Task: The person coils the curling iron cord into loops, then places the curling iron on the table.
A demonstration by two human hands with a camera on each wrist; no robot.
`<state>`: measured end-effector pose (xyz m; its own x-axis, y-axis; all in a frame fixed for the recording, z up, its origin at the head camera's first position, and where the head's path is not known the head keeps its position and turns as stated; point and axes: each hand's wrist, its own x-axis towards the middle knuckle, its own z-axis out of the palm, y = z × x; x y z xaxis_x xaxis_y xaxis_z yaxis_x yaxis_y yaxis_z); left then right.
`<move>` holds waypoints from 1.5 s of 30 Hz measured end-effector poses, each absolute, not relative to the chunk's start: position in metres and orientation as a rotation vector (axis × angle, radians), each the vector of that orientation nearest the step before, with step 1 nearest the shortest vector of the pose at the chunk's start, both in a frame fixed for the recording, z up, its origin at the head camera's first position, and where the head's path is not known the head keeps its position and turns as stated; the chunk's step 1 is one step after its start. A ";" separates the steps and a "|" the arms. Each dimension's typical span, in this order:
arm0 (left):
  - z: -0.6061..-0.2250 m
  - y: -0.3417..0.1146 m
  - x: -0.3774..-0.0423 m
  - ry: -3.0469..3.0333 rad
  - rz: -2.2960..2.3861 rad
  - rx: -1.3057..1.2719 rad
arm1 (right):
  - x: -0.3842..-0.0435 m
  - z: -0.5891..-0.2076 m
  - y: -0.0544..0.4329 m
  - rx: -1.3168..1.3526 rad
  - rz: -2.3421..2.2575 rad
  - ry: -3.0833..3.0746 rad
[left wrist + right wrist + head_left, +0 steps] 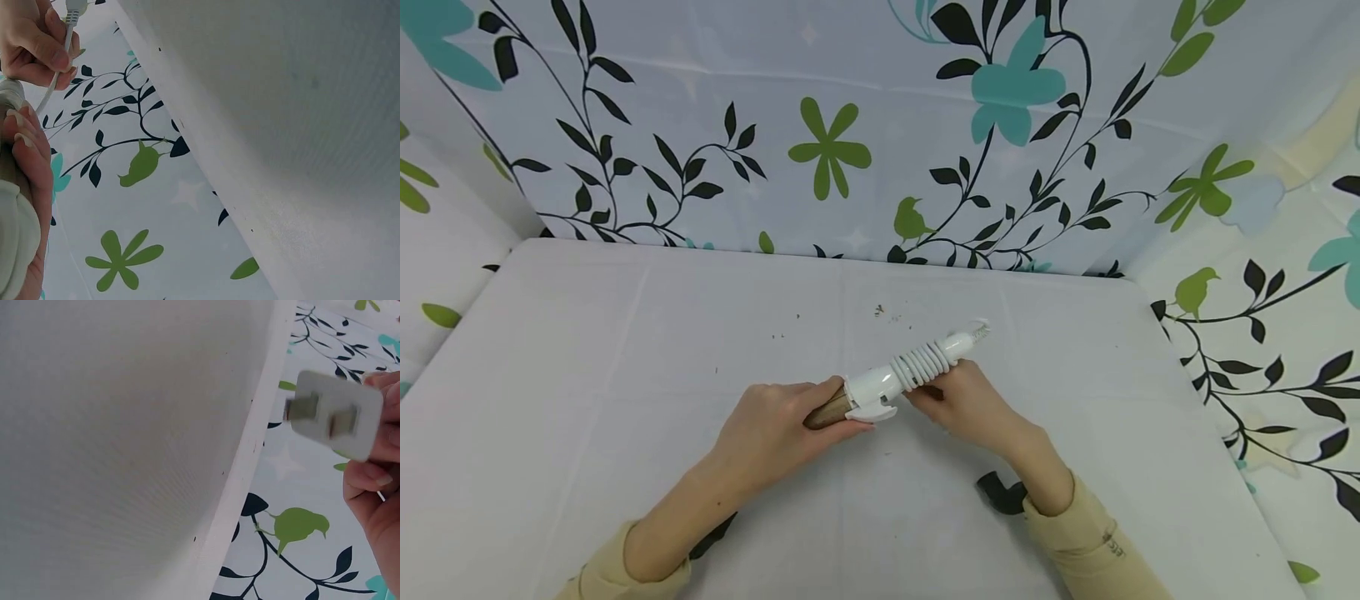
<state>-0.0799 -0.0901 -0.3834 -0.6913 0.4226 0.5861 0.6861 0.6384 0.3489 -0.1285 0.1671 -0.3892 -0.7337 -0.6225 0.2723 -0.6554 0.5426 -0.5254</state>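
A curling iron (871,387) is held slantwise over the table, its white handle toward the upper right. My left hand (767,429) grips its brown barrel, thumb and fingers on either side near the white clip lever (872,412). Several turns of white power cord (920,365) are wound round the handle. Just below the handle's far end, my right hand (973,408) pinches the cord; the left wrist view shows the cord (67,40) passing through its fingers. A white plug (337,415) with two flat prongs shows in front of fingers in the right wrist view.
The pieces lie over a white-covered table (625,433). Small brown crumbs (880,311) are scattered toward its far side. A patterned curtain (700,108) stands behind the table and along its sides. A black object (1002,493) shows beside the right wrist.
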 end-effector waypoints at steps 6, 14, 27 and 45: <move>-0.384 -0.092 -0.081 -2.518 -0.770 -0.795 | -0.126 -0.389 0.161 1.120 0.641 -2.752; -0.385 -0.096 -0.083 -2.765 -0.744 -0.676 | -0.120 -0.389 0.157 1.226 0.351 -2.796; -0.391 -0.100 -0.084 -3.007 -0.610 -0.708 | -0.112 -0.390 0.152 1.420 0.010 -2.526; -0.398 -0.101 -0.081 -2.866 -0.273 -0.997 | -0.117 -0.393 0.153 1.439 0.061 -2.363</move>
